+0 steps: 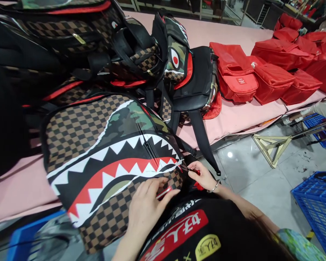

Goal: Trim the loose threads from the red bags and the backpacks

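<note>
A backpack (119, 148) with brown-and-black checks, camouflage and a toothed shark mouth lies tilted in front of me. My left hand (150, 199) rests on its lower checked part. Between that thumb and fingers is a slim red-and-white thing (164, 193), its kind unclear. At the backpack's right edge, my right hand (202, 175) grips small red-handled scissors (194, 170). Their dark tips point left, by the end of the white tooth line; whether they touch the fabric I cannot tell. A bracelet circles my right wrist.
More patterned bags (70, 40) are heaped behind and to the left on a pink-covered table (236, 123). Red bags (274, 79) line its right side. A black strap (203, 141) hangs over the edge. Blue crates (317, 206) stand on the tiled floor at right.
</note>
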A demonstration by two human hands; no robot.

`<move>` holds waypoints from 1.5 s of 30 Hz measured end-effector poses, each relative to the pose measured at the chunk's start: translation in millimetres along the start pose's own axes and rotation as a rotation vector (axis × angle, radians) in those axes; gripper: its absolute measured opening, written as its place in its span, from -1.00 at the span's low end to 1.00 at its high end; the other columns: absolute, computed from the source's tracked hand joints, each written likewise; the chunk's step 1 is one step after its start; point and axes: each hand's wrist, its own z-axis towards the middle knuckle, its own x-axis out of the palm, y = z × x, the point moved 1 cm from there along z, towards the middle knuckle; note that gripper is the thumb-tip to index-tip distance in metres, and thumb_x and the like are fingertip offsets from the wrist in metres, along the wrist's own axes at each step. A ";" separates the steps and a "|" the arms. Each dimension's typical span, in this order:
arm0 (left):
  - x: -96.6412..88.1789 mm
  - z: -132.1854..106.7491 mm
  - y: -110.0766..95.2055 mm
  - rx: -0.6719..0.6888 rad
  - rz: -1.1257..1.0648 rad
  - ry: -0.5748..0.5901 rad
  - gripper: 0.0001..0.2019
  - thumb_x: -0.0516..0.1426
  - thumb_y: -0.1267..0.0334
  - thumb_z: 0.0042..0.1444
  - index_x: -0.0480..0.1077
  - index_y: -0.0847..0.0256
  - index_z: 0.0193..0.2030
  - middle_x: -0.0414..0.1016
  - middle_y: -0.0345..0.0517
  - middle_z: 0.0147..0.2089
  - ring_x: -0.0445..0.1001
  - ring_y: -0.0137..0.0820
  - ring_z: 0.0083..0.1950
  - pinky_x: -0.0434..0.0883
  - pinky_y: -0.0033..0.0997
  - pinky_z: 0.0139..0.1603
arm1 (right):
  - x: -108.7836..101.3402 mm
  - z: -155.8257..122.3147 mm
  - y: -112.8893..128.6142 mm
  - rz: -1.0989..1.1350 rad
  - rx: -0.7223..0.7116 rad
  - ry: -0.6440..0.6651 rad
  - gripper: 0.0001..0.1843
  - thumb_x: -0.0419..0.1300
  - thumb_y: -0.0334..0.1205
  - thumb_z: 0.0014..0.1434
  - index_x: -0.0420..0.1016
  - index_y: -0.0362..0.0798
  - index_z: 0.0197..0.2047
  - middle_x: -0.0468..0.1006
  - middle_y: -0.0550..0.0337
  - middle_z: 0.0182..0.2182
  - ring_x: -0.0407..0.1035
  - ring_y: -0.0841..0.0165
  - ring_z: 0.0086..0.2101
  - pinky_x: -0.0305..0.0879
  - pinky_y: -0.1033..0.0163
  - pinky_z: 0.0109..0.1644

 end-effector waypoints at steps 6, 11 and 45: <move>3.1 -5.8 0.2 -0.190 -0.110 0.009 -0.63 -0.02 -0.08 0.16 0.43 0.15 -0.30 0.51 -0.13 -0.28 0.45 -0.32 -0.26 0.36 -0.38 -0.19 | 3.5 -17.2 7.5 -0.051 0.018 0.068 -0.77 0.21 -0.15 0.06 0.36 -0.05 -0.21 0.41 0.24 -0.33 0.32 0.45 -0.30 0.27 0.30 -0.17; -9.8 -18.5 23.3 -0.334 -0.302 0.026 -0.55 0.07 -0.14 0.05 0.42 0.14 -0.09 0.52 -0.10 -0.15 0.48 -0.32 -0.19 0.39 -0.38 -0.10 | 4.6 -31.6 0.5 0.057 0.103 0.124 -0.74 0.19 -0.05 0.10 0.36 -0.04 -0.23 0.27 0.36 -0.52 0.13 0.54 -0.56 0.08 0.38 -0.46; -2.4 -6.2 -10.6 -0.282 -0.351 0.085 -0.67 0.05 -0.05 0.08 0.33 0.17 -0.47 0.34 -0.21 -0.46 0.28 -0.44 -0.47 0.26 -0.44 -0.40 | 20.5 -49.8 15.5 -0.565 -0.225 0.091 -0.74 0.12 -0.05 0.16 0.49 -0.04 -0.22 0.57 0.18 -0.37 0.41 0.44 -0.43 0.24 0.38 -0.37</move>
